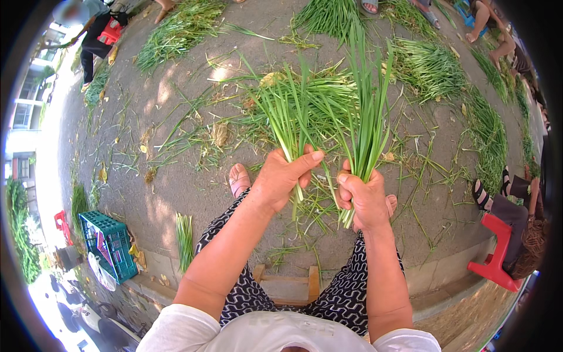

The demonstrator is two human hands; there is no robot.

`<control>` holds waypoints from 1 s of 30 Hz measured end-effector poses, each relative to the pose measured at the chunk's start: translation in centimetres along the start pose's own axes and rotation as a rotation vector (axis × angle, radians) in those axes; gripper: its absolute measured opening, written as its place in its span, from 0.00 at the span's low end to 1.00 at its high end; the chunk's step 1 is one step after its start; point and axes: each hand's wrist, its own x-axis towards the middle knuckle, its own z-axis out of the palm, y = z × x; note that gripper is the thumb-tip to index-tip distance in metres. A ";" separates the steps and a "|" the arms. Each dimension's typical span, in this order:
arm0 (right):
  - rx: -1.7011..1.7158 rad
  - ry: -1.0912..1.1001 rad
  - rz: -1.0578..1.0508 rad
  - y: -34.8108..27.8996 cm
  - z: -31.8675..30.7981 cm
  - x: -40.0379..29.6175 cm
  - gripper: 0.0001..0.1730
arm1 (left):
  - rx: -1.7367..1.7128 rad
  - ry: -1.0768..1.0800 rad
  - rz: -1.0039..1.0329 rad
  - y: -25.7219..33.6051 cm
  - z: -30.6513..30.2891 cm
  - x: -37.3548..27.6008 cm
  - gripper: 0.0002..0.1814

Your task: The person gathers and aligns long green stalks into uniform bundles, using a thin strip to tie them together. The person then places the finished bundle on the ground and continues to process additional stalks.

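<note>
My left hand grips a small bunch of garlic chives near its pale lower ends, the leaves fanning away from me. Held in my right hand is a fuller bunch of garlic chives, its white stem ends poking out below the fist. One loose stalk slants between the two hands. Beyond them a heap of garlic chives lies on the pavement, partly hidden by the held bunches. Scattered leaf trimmings cover the ground between my feet.
A small bundle of chives lies left of my leg. Further left stands a green plastic crate beside a white bag. More chive piles spread ahead and right. A person sits by a red plastic stool; other people sit around.
</note>
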 end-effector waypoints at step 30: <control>-0.086 -0.161 0.115 -0.3 -0.9 -0.2 0.07 | -0.008 -0.106 0.018 1.3 -0.3 -0.3 0.11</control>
